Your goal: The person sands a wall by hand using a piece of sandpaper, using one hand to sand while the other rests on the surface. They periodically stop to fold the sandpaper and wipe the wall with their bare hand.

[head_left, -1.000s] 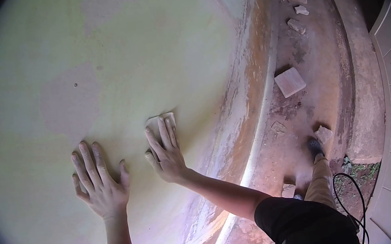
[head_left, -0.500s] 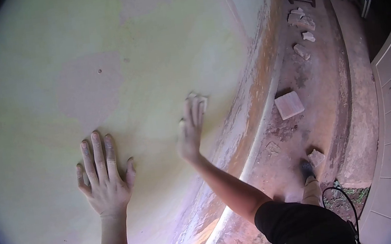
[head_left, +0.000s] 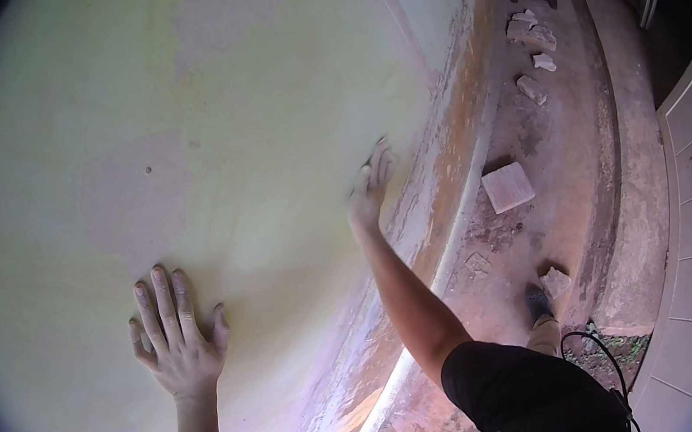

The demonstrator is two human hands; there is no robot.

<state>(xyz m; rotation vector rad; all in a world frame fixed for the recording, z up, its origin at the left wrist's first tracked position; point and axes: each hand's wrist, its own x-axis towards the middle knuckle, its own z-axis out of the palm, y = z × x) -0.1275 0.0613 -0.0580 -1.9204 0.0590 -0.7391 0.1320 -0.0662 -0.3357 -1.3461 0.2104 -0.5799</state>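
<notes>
Dusty and spread-fingered, my left hand lies flat on the pale green wall, holding nothing. My right hand is farther right on the wall, near its peeling lower edge. Its fingers are close together, bent against the surface and blurred. What lies under them is too hidden to name. Two greyish patches, the nearer one with a small dark spot, mark the wall above my left hand.
Along the dirty floor at the right lie a square pale block and several broken pieces, one being a white chunk. A shod foot stands near a stone. A black cable hangs beside the dark sleeve.
My right hand has moved up and to the right across the wall. My left hand sits slightly lower in view, as do the wall patches. A pale edge beneath my right fingers no longer shows clearly.
</notes>
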